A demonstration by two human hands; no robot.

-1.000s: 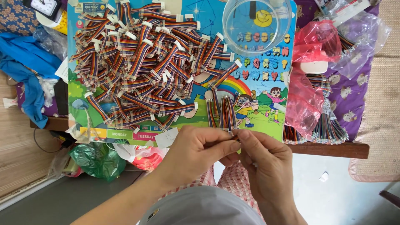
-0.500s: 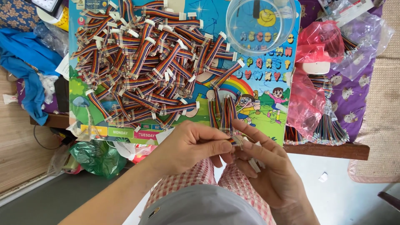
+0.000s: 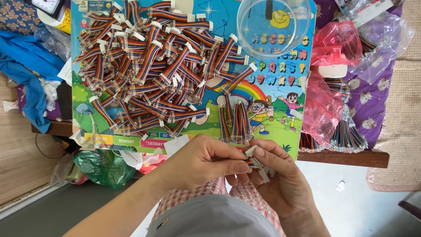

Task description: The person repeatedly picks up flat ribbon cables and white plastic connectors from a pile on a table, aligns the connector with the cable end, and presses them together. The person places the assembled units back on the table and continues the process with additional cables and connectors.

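Ribbon cable | rainbow-striped, white connector | pinched, both hands' fingers

Head camera, steeply downward (close)

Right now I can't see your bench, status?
Left hand and right hand pinching one ribbon cable connector. Cable pile on board. Nothing in the way.

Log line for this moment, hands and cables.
left hand: pinching ribbon cable | right hand: gripping its white connector | cable pile: on picture board
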